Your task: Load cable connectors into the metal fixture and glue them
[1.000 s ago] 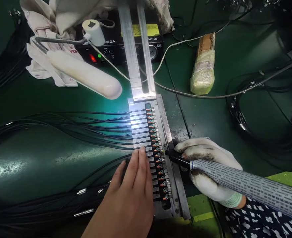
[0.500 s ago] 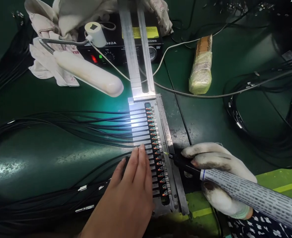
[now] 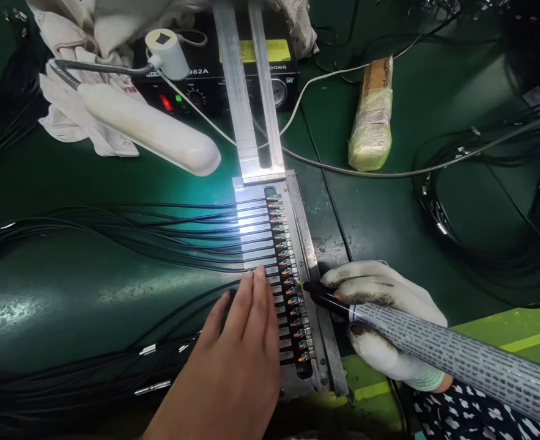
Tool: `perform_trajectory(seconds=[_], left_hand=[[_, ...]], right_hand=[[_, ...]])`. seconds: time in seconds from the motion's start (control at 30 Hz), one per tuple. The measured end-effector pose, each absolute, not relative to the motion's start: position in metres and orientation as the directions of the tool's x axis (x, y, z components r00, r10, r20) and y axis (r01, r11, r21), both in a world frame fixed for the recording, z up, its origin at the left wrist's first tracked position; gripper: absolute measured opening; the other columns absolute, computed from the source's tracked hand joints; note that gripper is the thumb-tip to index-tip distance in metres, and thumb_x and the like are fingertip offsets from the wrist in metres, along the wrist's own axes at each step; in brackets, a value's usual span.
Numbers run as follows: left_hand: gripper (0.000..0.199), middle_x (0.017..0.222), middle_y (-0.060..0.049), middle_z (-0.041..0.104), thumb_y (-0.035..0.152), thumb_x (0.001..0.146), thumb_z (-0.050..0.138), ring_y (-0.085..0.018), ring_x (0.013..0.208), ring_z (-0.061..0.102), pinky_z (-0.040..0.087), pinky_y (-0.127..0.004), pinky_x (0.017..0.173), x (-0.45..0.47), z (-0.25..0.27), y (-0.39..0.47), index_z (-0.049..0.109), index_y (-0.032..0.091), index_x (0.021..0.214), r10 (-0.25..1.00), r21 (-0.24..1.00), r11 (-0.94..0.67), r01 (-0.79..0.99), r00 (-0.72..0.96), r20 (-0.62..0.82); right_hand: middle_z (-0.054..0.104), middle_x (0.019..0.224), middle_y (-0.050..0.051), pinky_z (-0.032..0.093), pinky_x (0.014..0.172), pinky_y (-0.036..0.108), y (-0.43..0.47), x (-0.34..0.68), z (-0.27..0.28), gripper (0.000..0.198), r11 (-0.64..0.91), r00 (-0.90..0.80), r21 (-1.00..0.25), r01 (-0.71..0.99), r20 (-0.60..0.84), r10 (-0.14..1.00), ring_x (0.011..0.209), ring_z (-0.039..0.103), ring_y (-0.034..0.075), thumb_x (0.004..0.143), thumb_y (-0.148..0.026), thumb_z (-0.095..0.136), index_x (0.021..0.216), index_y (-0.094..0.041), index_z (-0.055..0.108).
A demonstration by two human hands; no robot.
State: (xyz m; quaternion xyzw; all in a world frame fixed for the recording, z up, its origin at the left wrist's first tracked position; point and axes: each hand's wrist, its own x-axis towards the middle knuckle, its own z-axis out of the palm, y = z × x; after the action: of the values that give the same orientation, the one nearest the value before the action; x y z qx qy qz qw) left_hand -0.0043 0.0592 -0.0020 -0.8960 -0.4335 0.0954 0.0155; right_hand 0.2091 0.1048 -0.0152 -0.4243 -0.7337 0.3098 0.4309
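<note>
A metal jig [image 3: 307,245] holds a row of black cables [image 3: 205,231] side by side, their small connectors [image 3: 284,244] with orange-green wire ends lined up in its slot. Across the cables, at the jig's left edge, my bare left hand [image 3: 240,342] lies flat with fingers stretched out together. My right hand [image 3: 389,305], in a stained white glove, is closed round a dispensing syringe [image 3: 435,345] with a dash-patterned barrel and black front end. Its thin yellowish tip is at the connectors just right of my left fingertips. Whether the tip touches one, I cannot tell.
A white lamp [image 3: 148,131] shines on the jig from the upper left. Behind stands a black control box [image 3: 196,91], crossed by a slotted metal bar [image 3: 240,104]. A plastic-wrapped block [image 3: 371,122] lies right of it. Coiled cables [image 3: 439,214] lie far right.
My right hand and the syringe have shifted left, bringing the tip closer to the connectors. My left hand stays on the cables. The whole view has shifted slightly.
</note>
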Motion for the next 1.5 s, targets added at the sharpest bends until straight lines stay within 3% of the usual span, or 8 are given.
perform_trajectory(seconds=[0.43,0.77,0.97,1.5], left_hand=[[0.071,0.15,-0.027,0.038,0.033,0.081,0.057,-0.039,0.141,0.035,0.043,-0.049,0.105,-0.009,-0.0073,0.0594,0.044,-0.004,0.14,0.763,-0.057,-0.645,0.762,0.637,-0.111],[0.07,0.151,-0.024,0.038,0.036,0.082,0.057,-0.037,0.142,0.034,0.043,-0.046,0.106,-0.005,0.0002,0.0607,0.045,-0.001,0.14,0.772,-0.118,-0.633,0.765,0.612,-0.172],[0.07,0.15,-0.027,0.038,0.033,0.083,0.051,-0.039,0.141,0.034,0.043,-0.048,0.104,-0.0094,-0.0079,0.0595,0.041,-0.004,0.141,0.753,-0.08,-0.657,0.749,0.651,-0.092],[0.072,0.15,-0.029,0.037,0.029,0.08,0.052,-0.042,0.14,0.035,0.041,-0.051,0.105,-0.0095,-0.007,0.0601,0.038,-0.007,0.141,0.756,-0.046,-0.653,0.756,0.648,-0.087]], right_hand=[[0.072,0.088,0.011,0.063,0.071,0.031,0.1061,0.2109,-0.0125,0.015,0.49,-0.294,-0.812,0.319,0.406,0.865,0.082,0.072,0.023,0.077,-0.018,0.063,0.09,-0.014,0.068],[0.071,0.093,0.011,0.06,0.077,0.03,0.1011,0.2132,-0.0167,0.017,0.437,-0.278,-0.85,0.294,0.361,0.89,0.087,0.071,0.021,0.075,-0.019,0.066,0.091,-0.012,0.067],[0.071,0.092,0.01,0.06,0.077,0.029,0.1023,0.2139,-0.0156,0.017,0.434,-0.284,-0.849,0.302,0.355,0.891,0.087,0.071,0.021,0.074,-0.019,0.065,0.09,-0.013,0.067],[0.071,0.096,0.009,0.059,0.08,0.03,0.104,0.2124,-0.0196,0.015,0.421,-0.277,-0.851,0.314,0.342,0.898,0.089,0.07,0.021,0.079,-0.022,0.068,0.092,-0.015,0.067]])
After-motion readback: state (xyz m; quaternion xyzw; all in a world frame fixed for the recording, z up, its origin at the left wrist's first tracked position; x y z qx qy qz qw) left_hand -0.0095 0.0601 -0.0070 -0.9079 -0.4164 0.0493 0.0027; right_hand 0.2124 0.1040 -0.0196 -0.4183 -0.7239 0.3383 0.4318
